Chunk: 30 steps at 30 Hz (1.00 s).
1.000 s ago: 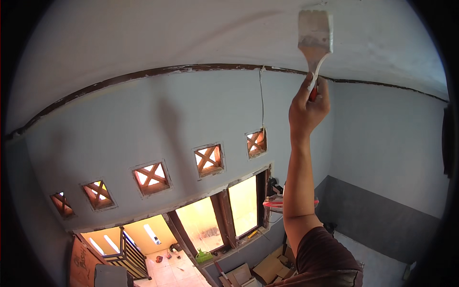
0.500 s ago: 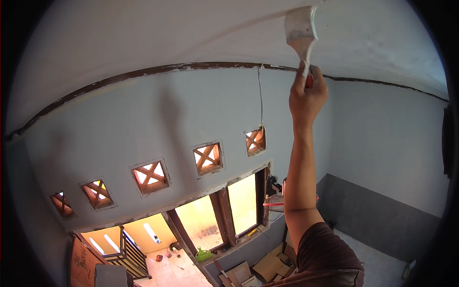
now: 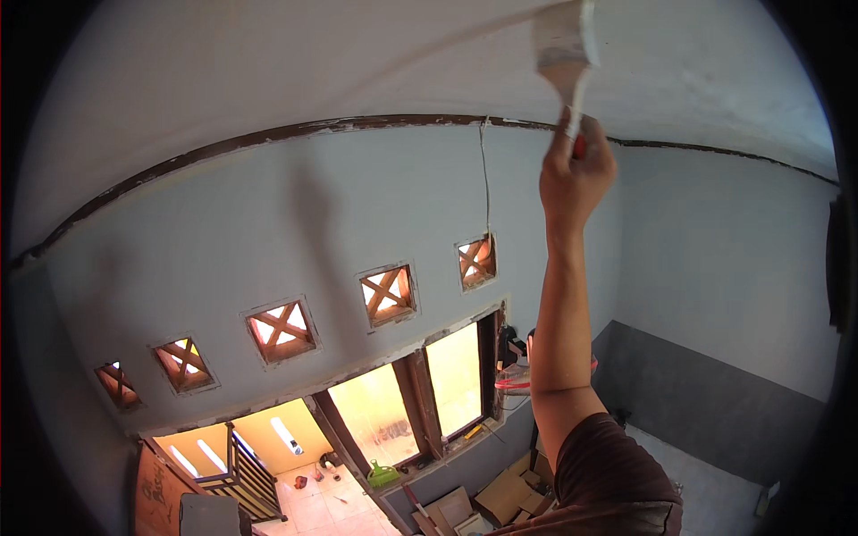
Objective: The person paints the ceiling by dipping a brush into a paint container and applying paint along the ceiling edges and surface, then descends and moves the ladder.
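Note:
My right hand is raised high, its fingers closed around the handle of a wide, flat paintbrush. White paint coats the brush's right edge, and a bit of red shows at the handle between my fingers. The brush head points up against the pale ceiling and is blurred by motion; whether its tip touches the surface I cannot tell. My bare forearm and dark brown sleeve rise from the lower right. My left hand is out of view.
Dark, chipped trim runs between ceiling and grey wall. A cable hangs to one of several cross-barred vents. Below are windows, a green dustpan, cardboard and a dark railing.
The paintbrush has shifted slightly upward, its head now reaching the picture's top edge. My right hand keeps its grip and has barely moved.

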Motion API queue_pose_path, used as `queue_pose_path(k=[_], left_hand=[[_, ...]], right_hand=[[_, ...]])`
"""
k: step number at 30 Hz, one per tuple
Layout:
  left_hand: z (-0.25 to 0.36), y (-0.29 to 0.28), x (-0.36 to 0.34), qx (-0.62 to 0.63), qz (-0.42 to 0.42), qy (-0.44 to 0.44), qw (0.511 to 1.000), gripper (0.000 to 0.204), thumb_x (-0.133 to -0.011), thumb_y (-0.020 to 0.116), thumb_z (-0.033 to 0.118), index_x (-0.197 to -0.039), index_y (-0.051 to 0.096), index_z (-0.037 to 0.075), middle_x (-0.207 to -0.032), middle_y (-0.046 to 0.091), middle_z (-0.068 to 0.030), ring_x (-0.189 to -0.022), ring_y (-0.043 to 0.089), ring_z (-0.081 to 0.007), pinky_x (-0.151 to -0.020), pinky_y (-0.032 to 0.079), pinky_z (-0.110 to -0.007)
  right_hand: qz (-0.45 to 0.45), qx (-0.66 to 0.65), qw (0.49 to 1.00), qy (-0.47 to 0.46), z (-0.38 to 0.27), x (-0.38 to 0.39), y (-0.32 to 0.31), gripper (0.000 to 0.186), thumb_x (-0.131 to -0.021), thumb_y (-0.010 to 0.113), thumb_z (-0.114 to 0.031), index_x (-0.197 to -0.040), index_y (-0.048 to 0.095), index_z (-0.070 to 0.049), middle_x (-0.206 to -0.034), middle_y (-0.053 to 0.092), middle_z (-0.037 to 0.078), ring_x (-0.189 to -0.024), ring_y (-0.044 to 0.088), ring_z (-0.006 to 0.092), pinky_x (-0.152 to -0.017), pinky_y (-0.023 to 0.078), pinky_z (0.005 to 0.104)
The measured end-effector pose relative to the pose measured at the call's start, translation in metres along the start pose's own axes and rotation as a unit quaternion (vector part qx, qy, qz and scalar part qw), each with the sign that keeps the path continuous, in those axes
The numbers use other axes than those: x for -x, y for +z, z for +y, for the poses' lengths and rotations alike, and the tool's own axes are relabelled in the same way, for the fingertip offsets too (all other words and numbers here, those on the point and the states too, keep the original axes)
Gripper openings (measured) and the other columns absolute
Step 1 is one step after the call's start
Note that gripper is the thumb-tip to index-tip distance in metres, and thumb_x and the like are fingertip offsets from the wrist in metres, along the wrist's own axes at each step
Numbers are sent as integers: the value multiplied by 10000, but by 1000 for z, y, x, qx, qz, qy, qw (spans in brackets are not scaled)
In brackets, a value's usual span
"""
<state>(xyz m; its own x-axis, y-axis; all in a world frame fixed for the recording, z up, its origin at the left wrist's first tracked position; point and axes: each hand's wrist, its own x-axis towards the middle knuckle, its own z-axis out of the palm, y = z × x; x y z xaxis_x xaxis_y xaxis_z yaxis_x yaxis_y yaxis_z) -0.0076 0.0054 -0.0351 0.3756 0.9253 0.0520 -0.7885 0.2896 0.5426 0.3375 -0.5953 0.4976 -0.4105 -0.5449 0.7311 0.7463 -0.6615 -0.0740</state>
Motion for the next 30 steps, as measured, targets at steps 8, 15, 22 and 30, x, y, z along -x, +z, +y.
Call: queue_pose_path(k=[8,15,22,30], left_hand=[[1,2,1,4,1,-7,1000,626,-850,681,409,-1346,559,47,-1270,633,-145,-1104,644,-319,-914,559,-465],[4,0,1,3,2,-9,1000,628,-849,669,433,-1337,569,50,-1267,640,-137,-1109,645,-320,-916,556,-470],[3,0,5,6,3,-15,1000,632,-847,657,456,-1327,580,52,-1265,646,-130,-1114,645,-321,-918,553,-474],[2,4,7,12,3,-22,1000,638,-846,644,483,-1317,593,55,-1263,654,-121,-1119,646,-322,-921,550,-479]], right_hand=[[18,-12,1000,1,-2,-3,-9,206,-965,659,-130,-825,644,20,-553,397,-1,-531,335,71,-484,293,266],[7,7,1000,15,-4,-7,-23,193,-954,676,-150,-875,696,25,-557,431,26,-539,365,78,-493,317,268],[-41,31,999,-2,-3,-14,-27,178,-943,696,-157,-910,700,17,-555,443,34,-525,366,82,-489,331,268],[-71,56,996,-1,13,-13,-13,186,-946,696,-170,-883,679,4,-558,392,19,-525,321,86,-479,294,266]])
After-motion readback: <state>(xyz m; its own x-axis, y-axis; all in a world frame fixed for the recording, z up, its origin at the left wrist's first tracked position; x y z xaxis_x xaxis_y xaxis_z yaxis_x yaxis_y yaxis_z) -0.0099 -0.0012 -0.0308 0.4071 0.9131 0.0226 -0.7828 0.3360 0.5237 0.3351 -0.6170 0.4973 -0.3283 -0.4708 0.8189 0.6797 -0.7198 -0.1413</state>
